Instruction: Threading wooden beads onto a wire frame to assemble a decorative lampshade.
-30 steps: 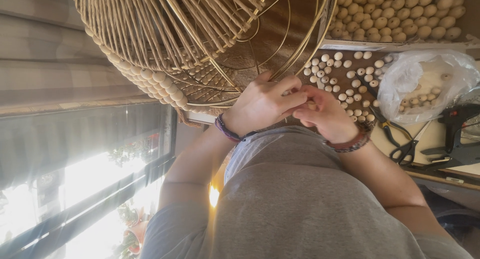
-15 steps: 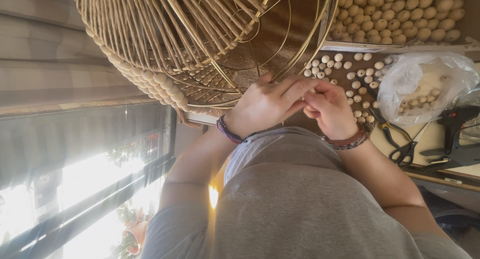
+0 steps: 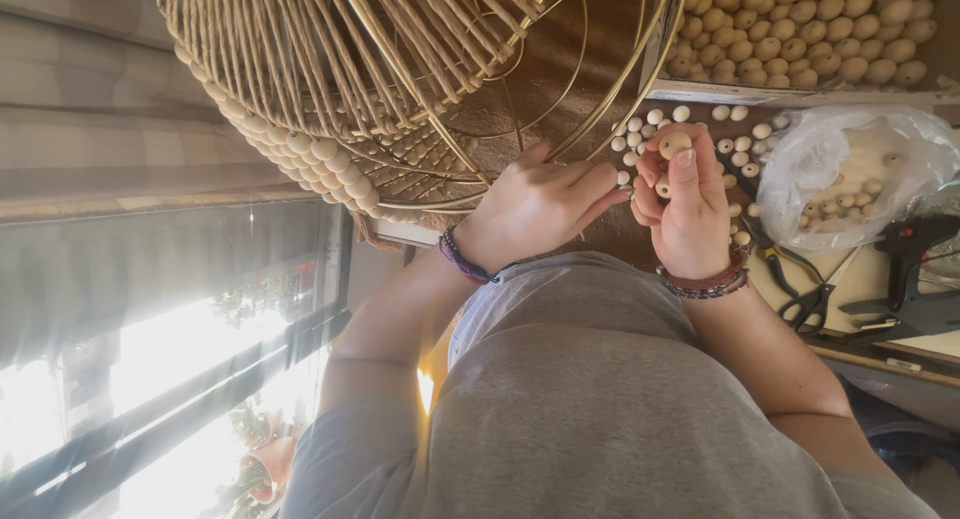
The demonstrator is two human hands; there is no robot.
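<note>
The right hand [image 3: 688, 204] pinches a round wooden bead [image 3: 674, 142] between thumb and fingertips, raised just above the loose beads [image 3: 735, 144] scattered on the table [image 3: 870, 269]. The left hand [image 3: 535, 207] lies just beside it, fingers closed lightly on a brass wire [image 3: 440, 201] of the woven lampshade frame [image 3: 350, 59]. The bead sits nearer the right hand; the wire end lies toward the left.

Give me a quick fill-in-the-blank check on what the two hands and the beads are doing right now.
1. The right hand pinches a round wooden ____ between its fingers.
2. The left hand rests against the ____ frame of the woven shade.
3. Loose beads lie beside a clear ____ bag.
4. Both wrists wear ____.

Missing words: bead; wire; plastic; bracelets
</note>
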